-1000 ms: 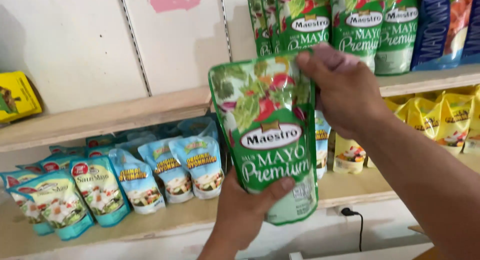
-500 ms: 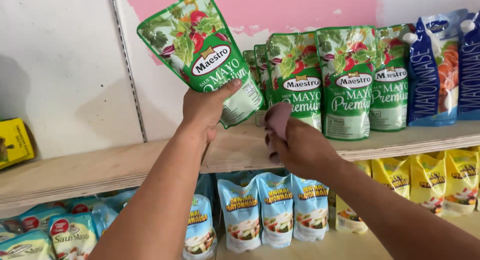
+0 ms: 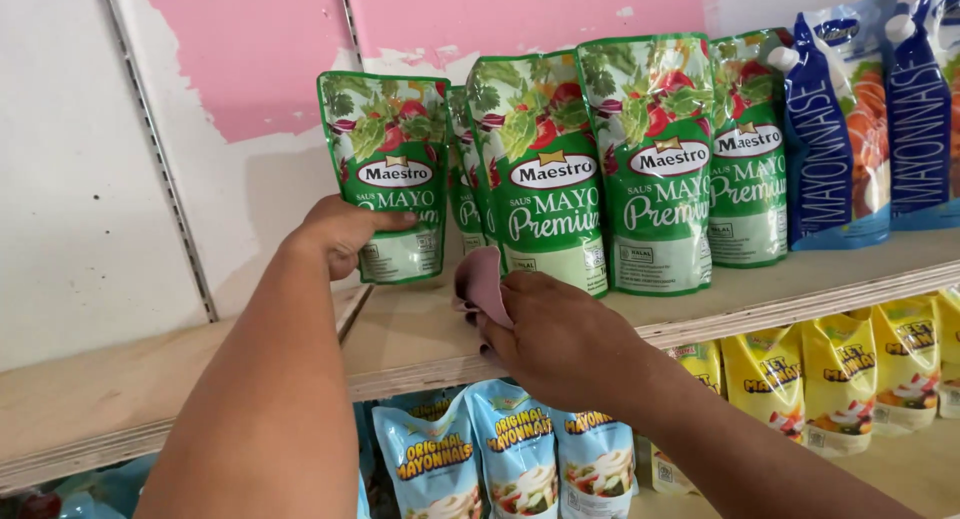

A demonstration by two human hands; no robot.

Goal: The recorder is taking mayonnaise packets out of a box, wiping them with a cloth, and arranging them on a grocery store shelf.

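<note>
The green pouch [image 3: 392,179] has come down from mid-air and now stands upright on the wooden shelf [image 3: 420,334], left of its row. The left hand [image 3: 340,234] wraps its lower front, fingers closed on it. The right hand [image 3: 555,339] pinches a pink cloth [image 3: 482,284] against the shelf board. Green pouches [image 3: 600,159] and blue pouches [image 3: 870,119] crowd the right.

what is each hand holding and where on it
The left hand grips the leftmost green pouch at its lower left part, standing on the wooden shelf. The right hand holds a pink cloth by its lower end.
</note>
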